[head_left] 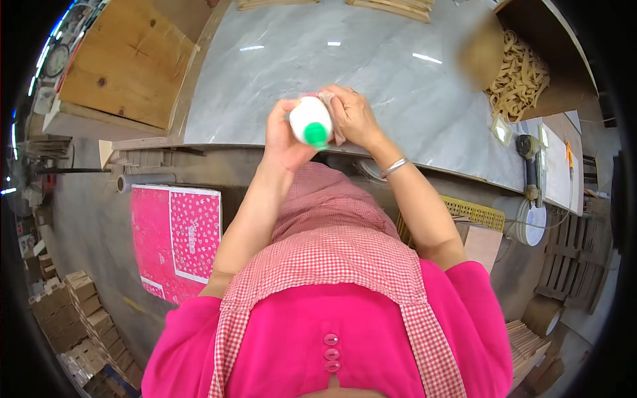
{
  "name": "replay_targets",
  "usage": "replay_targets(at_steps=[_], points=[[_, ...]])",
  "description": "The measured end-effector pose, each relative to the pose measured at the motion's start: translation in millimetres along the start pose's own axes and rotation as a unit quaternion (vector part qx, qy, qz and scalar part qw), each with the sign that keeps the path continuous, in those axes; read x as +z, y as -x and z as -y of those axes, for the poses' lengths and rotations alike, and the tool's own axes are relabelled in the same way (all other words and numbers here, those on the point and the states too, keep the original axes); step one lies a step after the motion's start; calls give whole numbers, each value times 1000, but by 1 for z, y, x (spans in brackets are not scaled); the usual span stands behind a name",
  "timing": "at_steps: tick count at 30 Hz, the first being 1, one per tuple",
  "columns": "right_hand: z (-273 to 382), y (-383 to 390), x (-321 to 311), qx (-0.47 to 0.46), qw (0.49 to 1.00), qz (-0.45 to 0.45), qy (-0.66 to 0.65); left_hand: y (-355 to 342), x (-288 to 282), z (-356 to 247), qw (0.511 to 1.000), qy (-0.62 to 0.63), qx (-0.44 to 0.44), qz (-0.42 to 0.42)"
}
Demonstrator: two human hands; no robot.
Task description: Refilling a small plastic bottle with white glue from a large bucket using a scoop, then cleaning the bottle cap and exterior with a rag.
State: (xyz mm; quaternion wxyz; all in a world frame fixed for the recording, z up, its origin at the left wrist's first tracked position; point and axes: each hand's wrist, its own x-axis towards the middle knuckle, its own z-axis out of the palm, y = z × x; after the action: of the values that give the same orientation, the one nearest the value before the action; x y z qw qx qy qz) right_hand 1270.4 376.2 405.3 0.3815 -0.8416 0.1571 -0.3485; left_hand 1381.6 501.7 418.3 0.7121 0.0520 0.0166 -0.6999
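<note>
A white bottle with a green cap (309, 113) is up in front of me at the near edge of a grey marbled tabletop (279, 60), its cap tilted toward me. My left hand (281, 136) is wrapped round the bottle's left side. My right hand (355, 116) is closed on a pale beige cloth (336, 126), which lies against the bottle's right side. The bottle and cap are slightly blurred, and some fingertips are hidden behind them.
A wooden box (126, 60) stands at the left, and an open box of curved wooden pieces (521, 76) at the right. Near it lies a dark hand tool (529, 159). Below are a pink patterned box (176, 235), a yellow crate (474, 213) and a white bucket (532, 222).
</note>
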Motion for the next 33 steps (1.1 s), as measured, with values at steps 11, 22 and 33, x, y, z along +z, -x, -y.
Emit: replay_targets(at_steps=[11, 22, 33], points=[[-20, 9, -59, -43, 986, -161, 6, -15, 34, 19, 980, 55, 24, -191], [-32, 18, -81, 211, 959, -179, -67, -21, 52, 39, 973, 64, 31, -219], [-18, 18, -71, 143, 979, -109, -98, -32, 38, 40, 987, 53, 10, -152]])
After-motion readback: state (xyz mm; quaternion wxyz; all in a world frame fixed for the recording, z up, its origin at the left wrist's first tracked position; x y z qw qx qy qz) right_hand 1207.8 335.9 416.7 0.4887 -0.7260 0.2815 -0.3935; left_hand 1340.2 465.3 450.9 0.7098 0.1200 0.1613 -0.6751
